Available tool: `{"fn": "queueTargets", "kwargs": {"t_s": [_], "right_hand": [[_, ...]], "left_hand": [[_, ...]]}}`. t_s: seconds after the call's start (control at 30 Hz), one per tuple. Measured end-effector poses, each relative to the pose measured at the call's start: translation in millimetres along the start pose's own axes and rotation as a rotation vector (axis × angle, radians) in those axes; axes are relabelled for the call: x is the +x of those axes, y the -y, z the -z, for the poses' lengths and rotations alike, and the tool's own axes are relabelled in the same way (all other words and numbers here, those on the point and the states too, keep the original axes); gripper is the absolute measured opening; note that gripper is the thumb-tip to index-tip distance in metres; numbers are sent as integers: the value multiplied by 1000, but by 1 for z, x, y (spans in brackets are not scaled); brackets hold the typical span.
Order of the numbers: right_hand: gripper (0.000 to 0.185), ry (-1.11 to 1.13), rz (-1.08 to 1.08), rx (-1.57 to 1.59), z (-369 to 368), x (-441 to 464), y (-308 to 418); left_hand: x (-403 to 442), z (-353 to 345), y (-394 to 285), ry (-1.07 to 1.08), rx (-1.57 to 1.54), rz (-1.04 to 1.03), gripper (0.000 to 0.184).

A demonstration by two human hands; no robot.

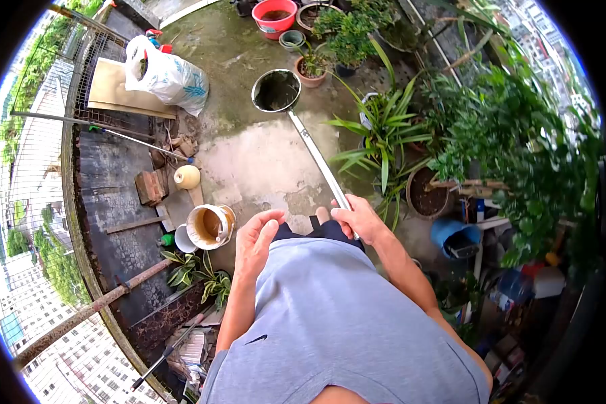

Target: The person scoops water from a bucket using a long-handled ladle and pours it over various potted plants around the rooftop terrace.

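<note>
My right hand (365, 221) is wrapped round the near end of a long metal handle, part of a long-handled dipper (314, 153). The dipper reaches forward and to the left, and its round bowl has dark contents or a dark inside; I cannot tell which. My left hand (254, 244) is held up in front of my waist, fingers slightly curled and apart, with nothing in it. Left of that hand stands a white bucket (194, 232) stained brown inside. A potted plant (311, 67) is just beyond the dipper's bowl.
A red basin (274, 25) with brown contents stands at the far side. Leafy plants (384, 128) crowd the right, near a blue bucket (455, 237). At the left are a white plastic bag (168, 74), bricks (151, 187) and a rusty pipe (91, 315) by the edge.
</note>
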State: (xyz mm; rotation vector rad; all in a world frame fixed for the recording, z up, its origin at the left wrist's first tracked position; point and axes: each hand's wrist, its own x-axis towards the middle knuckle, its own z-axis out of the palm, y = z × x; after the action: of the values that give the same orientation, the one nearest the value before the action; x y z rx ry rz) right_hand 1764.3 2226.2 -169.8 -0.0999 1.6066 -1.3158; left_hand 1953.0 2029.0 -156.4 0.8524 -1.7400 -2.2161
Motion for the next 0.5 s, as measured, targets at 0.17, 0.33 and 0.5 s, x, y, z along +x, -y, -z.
{"fn": "queueTargets", "kwargs": {"t_s": [0.17, 0.33, 0.5], "right_hand": [[34, 17, 13, -59, -34, 149, 124], [37, 28, 29, -52, -98, 274, 227], [31, 90, -31, 55, -144, 384, 350]], "left_hand": [[132, 82, -37, -133, -70, 29, 26], [280, 170, -100, -139, -88, -12, 26], [419, 255, -201, -138, -65, -69, 26]]}}
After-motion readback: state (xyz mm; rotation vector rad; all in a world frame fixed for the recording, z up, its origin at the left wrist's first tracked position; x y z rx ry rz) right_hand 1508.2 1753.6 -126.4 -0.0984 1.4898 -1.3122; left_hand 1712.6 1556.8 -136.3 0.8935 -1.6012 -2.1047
